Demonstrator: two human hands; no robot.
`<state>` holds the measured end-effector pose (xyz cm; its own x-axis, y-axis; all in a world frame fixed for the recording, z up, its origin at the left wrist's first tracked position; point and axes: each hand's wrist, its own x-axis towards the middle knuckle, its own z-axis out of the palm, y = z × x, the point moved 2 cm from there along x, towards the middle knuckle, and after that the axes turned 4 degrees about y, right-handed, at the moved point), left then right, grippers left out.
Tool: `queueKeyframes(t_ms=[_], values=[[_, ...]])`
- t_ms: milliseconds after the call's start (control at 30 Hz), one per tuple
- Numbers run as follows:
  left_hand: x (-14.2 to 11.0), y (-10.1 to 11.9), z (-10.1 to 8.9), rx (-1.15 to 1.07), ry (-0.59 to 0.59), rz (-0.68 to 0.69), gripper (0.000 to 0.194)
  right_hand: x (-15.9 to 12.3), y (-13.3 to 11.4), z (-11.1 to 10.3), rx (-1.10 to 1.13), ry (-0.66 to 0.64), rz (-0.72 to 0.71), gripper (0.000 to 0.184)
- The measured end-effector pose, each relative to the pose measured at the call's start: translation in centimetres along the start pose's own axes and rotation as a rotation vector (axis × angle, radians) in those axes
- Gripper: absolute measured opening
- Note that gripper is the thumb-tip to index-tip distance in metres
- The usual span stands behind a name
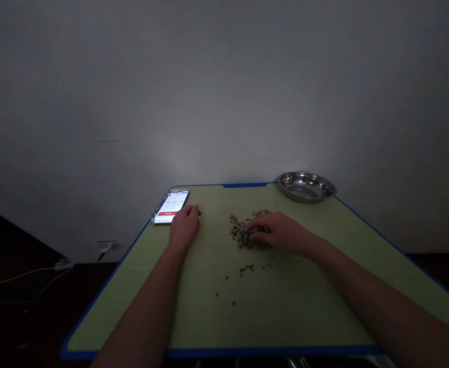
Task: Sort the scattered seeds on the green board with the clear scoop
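A scattered heap of small, dark, round grains [240,231] lies on the green tabletop; they look like peppercorns or seeds. My right hand [280,232] reaches into the heap from the right. Its thumb and index finger curl toward each other around some of the grains at the heap's middle, and the other fingers are partly hidden. My left hand [185,225] rests on the table with its fingers curled in, beside the near right corner of a lit phone [166,208]. Nothing shows in that hand, though its palm side is hidden.
A shallow steel bowl [307,188] stands at the table's far right corner. Several stray grains [247,269] lie nearer to me. Blue edging [224,352] runs around the table [205,317]. Behind it rises a pale wall [224,92]; a charger and cables [61,266] are at the lower left.
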<state>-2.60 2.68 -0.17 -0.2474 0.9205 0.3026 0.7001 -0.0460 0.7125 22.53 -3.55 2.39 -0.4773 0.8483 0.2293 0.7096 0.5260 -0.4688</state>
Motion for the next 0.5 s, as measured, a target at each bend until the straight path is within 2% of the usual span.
queueKeyframes(t_ms=[200,500], values=[[0.0,0.0,0.0,0.005,-0.005,0.012,0.035,-0.2,-0.7,0.5,-0.087,0.024,-0.044,0.019],[0.0,-0.1,0.1,-0.018,-0.009,0.007,0.034,-0.3,-1.3,1.1,-0.053,0.0,-0.082,0.019]])
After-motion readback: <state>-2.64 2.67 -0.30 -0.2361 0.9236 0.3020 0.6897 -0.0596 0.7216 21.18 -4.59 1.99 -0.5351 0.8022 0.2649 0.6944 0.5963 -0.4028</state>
